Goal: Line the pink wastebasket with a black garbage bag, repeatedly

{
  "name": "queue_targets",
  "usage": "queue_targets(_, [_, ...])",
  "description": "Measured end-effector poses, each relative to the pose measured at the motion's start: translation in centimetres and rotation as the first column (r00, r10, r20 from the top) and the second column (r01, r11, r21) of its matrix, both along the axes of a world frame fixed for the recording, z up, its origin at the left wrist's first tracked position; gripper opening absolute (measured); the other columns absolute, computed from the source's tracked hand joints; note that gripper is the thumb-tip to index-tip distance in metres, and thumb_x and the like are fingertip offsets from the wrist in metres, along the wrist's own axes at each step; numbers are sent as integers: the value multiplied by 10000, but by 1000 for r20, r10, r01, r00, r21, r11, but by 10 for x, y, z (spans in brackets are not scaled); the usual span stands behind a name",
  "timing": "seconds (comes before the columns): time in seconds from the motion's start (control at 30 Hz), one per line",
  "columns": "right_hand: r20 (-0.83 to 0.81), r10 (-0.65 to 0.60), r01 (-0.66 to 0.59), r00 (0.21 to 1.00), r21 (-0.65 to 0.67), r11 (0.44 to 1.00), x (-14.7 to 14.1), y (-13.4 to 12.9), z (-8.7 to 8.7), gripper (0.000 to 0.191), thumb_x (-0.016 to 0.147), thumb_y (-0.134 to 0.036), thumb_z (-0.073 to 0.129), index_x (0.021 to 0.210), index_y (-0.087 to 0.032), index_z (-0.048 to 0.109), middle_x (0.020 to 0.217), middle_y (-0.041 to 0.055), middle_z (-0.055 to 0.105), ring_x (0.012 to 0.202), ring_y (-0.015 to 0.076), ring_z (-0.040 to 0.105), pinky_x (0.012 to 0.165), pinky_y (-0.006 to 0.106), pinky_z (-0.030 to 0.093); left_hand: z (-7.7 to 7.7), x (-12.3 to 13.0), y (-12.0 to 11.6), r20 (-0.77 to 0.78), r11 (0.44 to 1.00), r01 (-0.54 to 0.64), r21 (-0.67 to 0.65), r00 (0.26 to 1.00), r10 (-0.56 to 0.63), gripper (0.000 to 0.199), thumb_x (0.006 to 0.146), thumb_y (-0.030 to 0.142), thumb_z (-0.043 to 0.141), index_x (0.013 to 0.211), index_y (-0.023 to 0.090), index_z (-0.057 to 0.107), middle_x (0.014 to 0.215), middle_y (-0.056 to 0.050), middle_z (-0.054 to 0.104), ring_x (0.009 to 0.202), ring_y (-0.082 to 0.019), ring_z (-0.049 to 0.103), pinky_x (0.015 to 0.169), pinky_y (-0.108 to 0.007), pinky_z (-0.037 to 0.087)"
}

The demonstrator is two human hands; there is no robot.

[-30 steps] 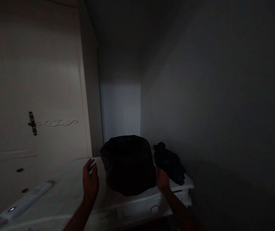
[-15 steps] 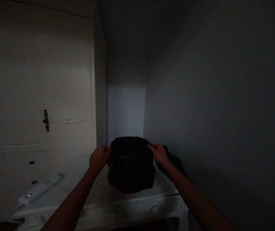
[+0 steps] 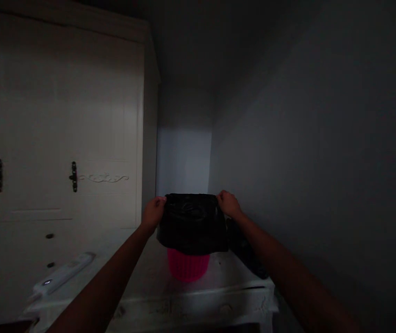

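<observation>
Both forearms reach in from the bottom of the view, angled toward each other. The left hand point(image 3: 154, 212) is closed, its thumb and fingertips pinching the upper left edge of a black plastic bag point(image 3: 194, 226). The right hand point(image 3: 230, 203) is likewise closed, gripping the bag's upper right edge with bent fingers. The bag is stretched between the two hands, its top edge nearly straight and its surface creased and glossy.

The bag hangs over the upper part of a pink container point(image 3: 188, 266), whose ribbed, rounded lower wall shows beneath the black plastic. The container stands upright near the front edge of a white counter point(image 3: 149, 273), which has carved decoration and round knobs on its front. What the container holds cannot be seen, as the bag hides its mouth.

On the counter's left side lies a long white device point(image 3: 64, 273) with a small bright spot near its closer end. To the right of the pink container, partly behind the right forearm, lies a dark bundle point(image 3: 246, 249).

Farther back on the left is a white wardrobe point(image 3: 108, 115) with dark handles and a scroll ornament. A grey wall point(image 3: 305, 138) rises on the right, in dim light.
</observation>
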State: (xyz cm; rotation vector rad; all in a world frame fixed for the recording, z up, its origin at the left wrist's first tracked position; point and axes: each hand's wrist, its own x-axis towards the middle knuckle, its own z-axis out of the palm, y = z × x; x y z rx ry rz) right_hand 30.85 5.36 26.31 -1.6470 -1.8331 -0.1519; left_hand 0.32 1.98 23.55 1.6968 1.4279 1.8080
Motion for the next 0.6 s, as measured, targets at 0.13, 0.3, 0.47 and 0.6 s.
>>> queue_targets(0.13, [-44,24,-22,999,66,998,-18,8,30,306,1066,-309,419,1137,-141,665,1171,161,745,1064,222,684,860,279,439,-6,1,4,245,996,86,19,966,-88,674,677,796,625,870,153,687,826,-62,711,786,-211,653,720,-334,520])
queue_targets(0.3, [-53,145,-133,988,185,974,-47,12,63,262,1067,-319,429,1166,-176,624,1138,138,736,1021,215,661,885,296,440,-13,2,1,206,996,73,46,975,-81,583,740,746,605,866,179,648,730,2,634,718,-177,612,702,-312,510])
queue_targets(0.47, [-28,399,-382,916,235,894,-77,9,88,167,1031,-255,498,1047,-180,647,1082,83,724,978,184,622,907,294,428,-19,9,-6,19,997,10,80,1000,-11,438,833,630,514,883,209,623,757,-1,643,768,-204,622,740,-326,492])
queue_targets(0.6, [-17,621,-599,784,242,763,-103,-3,103,126,996,-244,547,952,-179,646,952,29,696,885,157,602,892,291,447,-27,13,-10,-72,994,50,94,996,-43,353,867,547,479,873,215,599,801,-14,647,799,-213,630,744,-330,498])
